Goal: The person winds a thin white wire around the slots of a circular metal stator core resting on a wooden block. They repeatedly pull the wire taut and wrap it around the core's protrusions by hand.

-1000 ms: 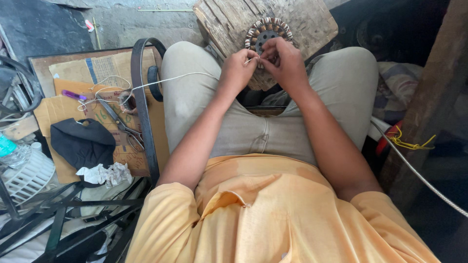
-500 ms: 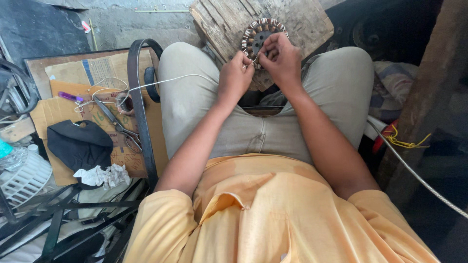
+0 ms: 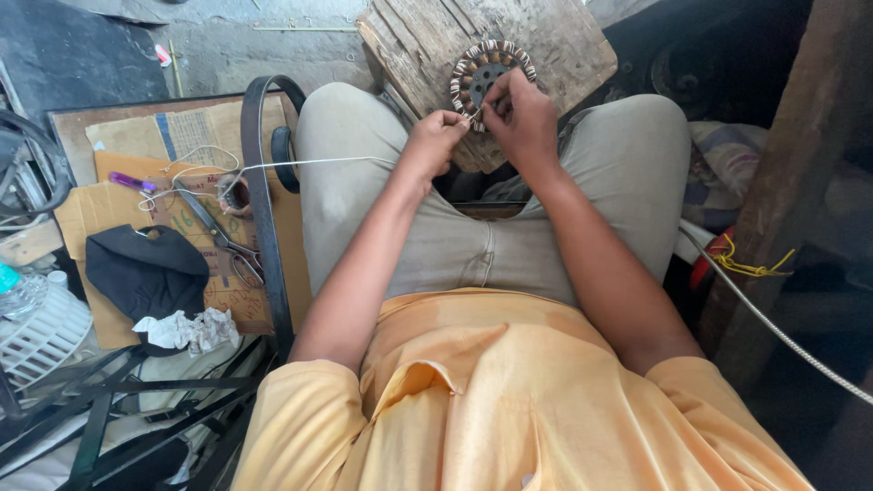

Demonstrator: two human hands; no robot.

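Nearest, on the left, scissors lie on cardboard beside a black cloth. Beyond the knees, the left hand pinches a thin wire. The right hand pinches at the round wound coil, which rests on a wooden block at the far side.

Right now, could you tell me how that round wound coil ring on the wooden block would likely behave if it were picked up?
The coil ring looks rigid, a metal core with tight windings, so probably heavy for its size. Lying flat on the wooden block, it seems unlikely to roll. The thin wire trailing from the left hand would probably drag along.
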